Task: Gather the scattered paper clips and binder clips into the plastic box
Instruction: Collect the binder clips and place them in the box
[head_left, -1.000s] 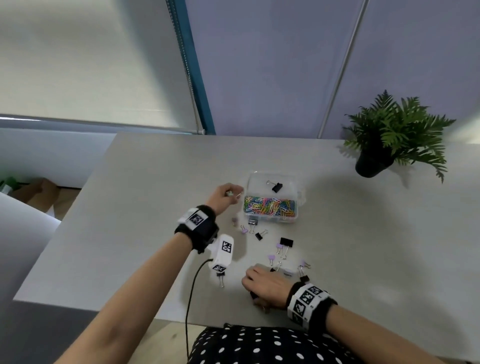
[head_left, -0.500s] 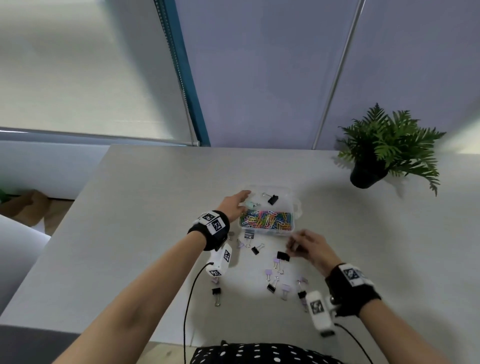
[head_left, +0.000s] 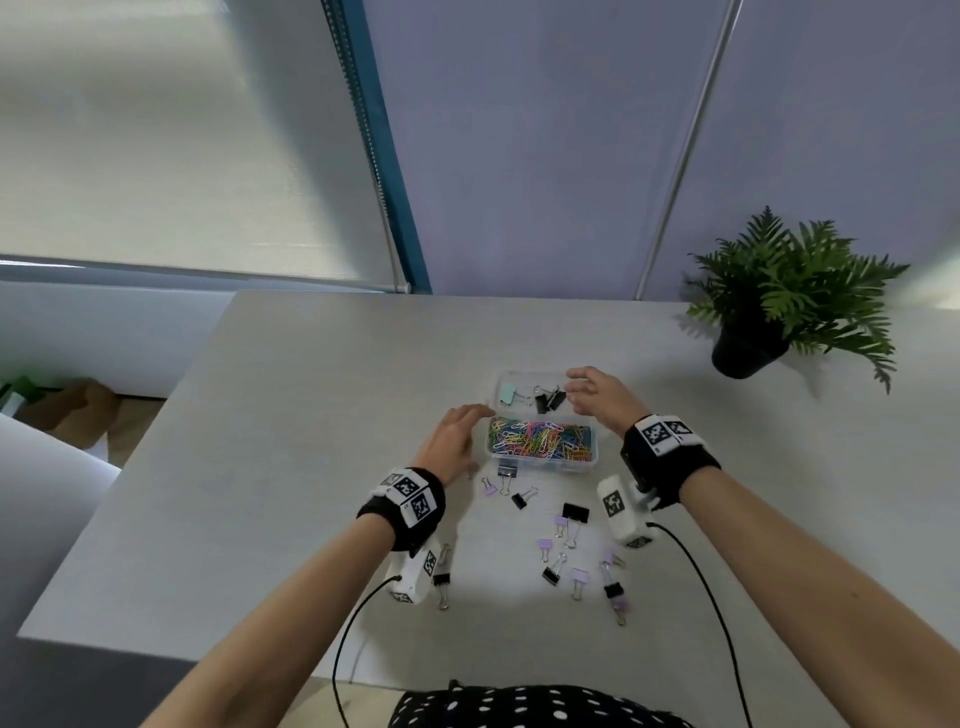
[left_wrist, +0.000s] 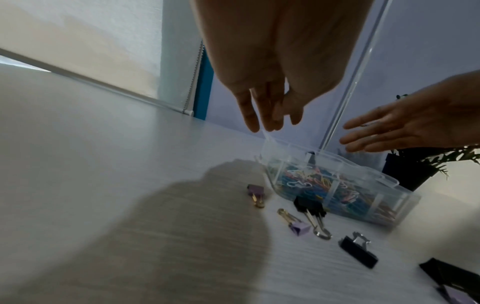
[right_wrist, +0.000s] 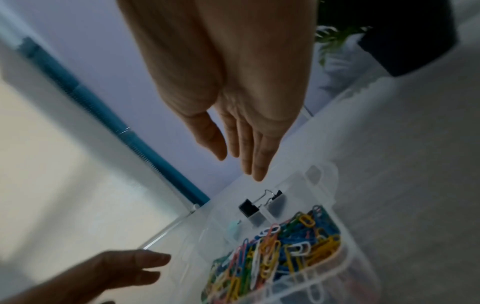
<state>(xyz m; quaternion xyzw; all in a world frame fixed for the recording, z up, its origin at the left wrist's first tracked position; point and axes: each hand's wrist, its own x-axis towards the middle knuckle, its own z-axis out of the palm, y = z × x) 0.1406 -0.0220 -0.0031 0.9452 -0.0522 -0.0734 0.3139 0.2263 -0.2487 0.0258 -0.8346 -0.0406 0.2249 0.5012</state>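
Hovering my right hand over the far compartment of the plastic box, fingers straight and apart, empty. Half a second ago it was pinching at a black clip on the table; now two black binder clips and a mint clip sit in that compartment, so I judge the drop done. My left hand has backed off to the box's left edge, fingers relaxed, holding nothing. Paper clips fill the near compartment. Head view shows roughly a dozen loose binder clips on the table near me. Right wrist view shows the black clips settled inside, unseen from the left wrist view.
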